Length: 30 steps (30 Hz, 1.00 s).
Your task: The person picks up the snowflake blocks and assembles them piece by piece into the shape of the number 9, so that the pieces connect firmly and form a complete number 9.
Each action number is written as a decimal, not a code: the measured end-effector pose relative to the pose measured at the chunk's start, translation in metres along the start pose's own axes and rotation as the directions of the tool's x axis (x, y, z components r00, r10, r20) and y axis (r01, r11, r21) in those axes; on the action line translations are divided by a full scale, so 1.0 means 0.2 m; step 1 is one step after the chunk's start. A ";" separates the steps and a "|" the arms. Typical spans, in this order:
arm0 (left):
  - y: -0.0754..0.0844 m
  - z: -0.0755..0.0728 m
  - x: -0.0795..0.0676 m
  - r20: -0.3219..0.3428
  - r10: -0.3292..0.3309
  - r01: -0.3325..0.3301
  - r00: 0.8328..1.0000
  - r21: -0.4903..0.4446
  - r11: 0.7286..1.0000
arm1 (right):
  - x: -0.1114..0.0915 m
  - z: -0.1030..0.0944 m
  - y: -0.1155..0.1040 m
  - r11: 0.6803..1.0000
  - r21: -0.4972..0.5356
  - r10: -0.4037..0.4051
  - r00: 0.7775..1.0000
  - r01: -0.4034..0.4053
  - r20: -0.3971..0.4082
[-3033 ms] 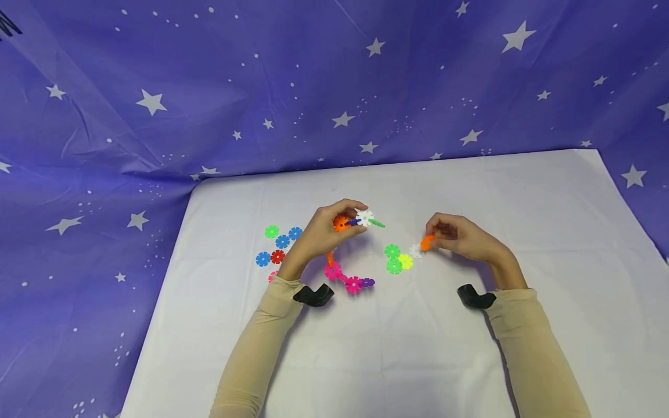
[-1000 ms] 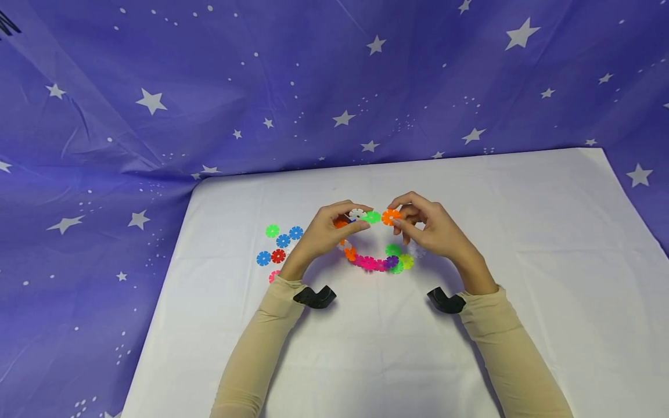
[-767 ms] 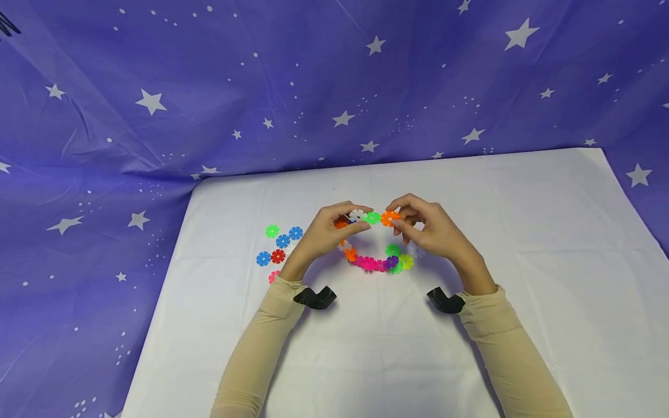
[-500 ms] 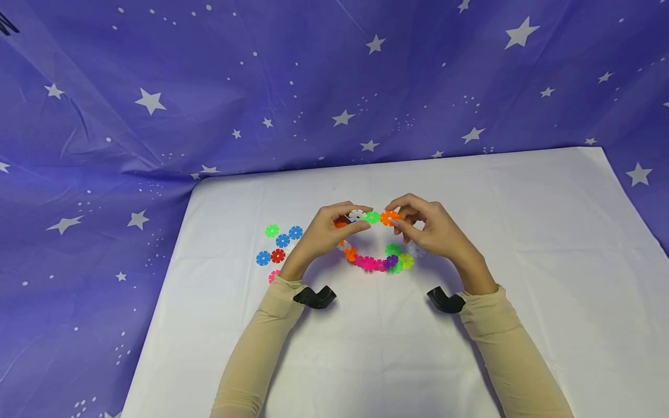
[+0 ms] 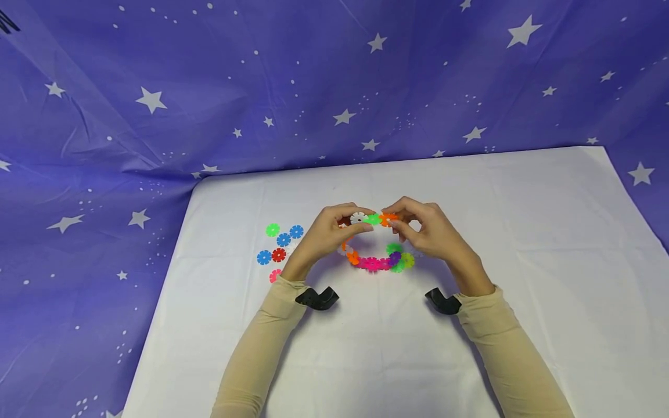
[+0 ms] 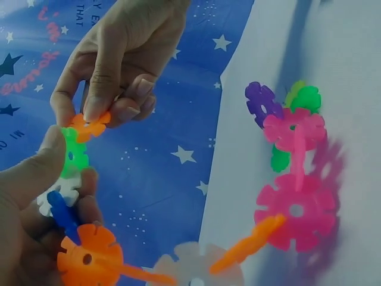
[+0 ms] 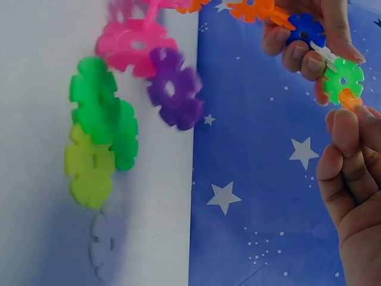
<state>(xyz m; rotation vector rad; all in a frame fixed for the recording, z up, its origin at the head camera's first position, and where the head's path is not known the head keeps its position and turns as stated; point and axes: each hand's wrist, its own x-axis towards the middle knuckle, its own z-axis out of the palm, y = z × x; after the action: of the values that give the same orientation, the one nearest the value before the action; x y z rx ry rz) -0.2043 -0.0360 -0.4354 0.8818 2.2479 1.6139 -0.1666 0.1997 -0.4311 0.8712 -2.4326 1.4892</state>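
My left hand (image 5: 326, 237) grips a curved chain of notched plastic snowflake discs near its upper end. In the left wrist view its thumb and fingers lie by the green disc (image 6: 74, 156) and white disc (image 6: 58, 196); a dark blue disc (image 6: 62, 214) and an orange one follow below. My right hand (image 5: 425, 231) pinches another orange disc (image 6: 89, 126) between thumb and finger, its edge meeting the green disc. From there the chain loops down through pink discs (image 5: 372, 264) to a purple disc (image 7: 174, 89) at its free end.
Loose green discs (image 7: 95, 98), a yellow disc (image 7: 89, 173) and a pale one lie behind the purple end. Left of my left hand lie blue discs (image 5: 284, 240), a red disc (image 5: 279, 255), a green and a pink one on the white cloth (image 5: 376, 348). A starry purple curtain (image 5: 292, 87) hangs behind.
My right hand has brought the orange disc from the right of the table to the chain's green disc; the gap between them has closed. The chain in my left hand has turned.
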 end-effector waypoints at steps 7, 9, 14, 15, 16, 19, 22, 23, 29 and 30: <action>0.01 0.00 -0.01 -0.013 0.019 -0.019 1.000 0.033 0.999 | 0.00 0.04 0.02 1.000 0.005 -0.006 1.000 0.006 -0.013; 0.01 -0.01 -0.01 -0.011 0.022 -0.021 1.000 0.038 0.999 | 0.00 0.04 0.02 1.000 0.031 0.007 1.000 -0.006 -0.029; 0.01 -0.05 -0.01 0.027 0.002 -0.003 1.000 0.039 0.999 | 0.00 0.01 -0.05 0.998 0.057 0.028 0.998 -0.025 -0.048; 0.00 -0.07 -0.01 0.038 -0.005 0.004 0.999 0.037 0.999 | -0.01 0.00 -0.04 0.998 0.052 0.033 0.999 -0.031 -0.037; -0.01 -0.09 -0.02 0.049 -0.009 0.008 0.999 0.028 1.000 | -0.03 -0.02 -0.03 0.999 0.031 0.039 0.999 -0.039 -0.013; -0.02 -0.15 -0.03 0.073 -0.015 0.016 0.997 -0.011 1.000 | -0.12 -0.07 0.05 0.993 -0.085 0.087 0.989 -0.077 0.123; -0.01 -0.20 -0.03 0.082 -0.008 0.013 0.997 -0.052 0.999 | -0.21 -0.09 0.14 0.982 -0.169 0.129 0.943 -0.079 0.308; -0.01 -0.21 -0.03 0.083 -0.010 0.014 0.996 -0.053 0.998 | -0.23 -0.09 0.16 0.979 -0.190 0.139 0.921 -0.073 0.363; -0.02 -0.22 -0.04 0.102 -0.032 0.034 0.994 -0.019 0.999 | -0.26 -0.04 0.19 0.980 -0.190 0.171 0.777 -0.068 0.605; -0.02 -0.21 -0.05 0.105 -0.033 0.035 0.994 -0.016 0.999 | -0.25 -0.03 0.20 0.979 -0.188 0.177 0.757 -0.073 0.629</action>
<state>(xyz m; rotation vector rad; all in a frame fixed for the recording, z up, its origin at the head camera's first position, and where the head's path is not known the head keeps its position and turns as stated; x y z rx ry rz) -0.2201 -0.0754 -0.4246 0.8967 2.1628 1.5337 -0.1478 0.2387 -0.4788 1.3986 -3.0903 1.1296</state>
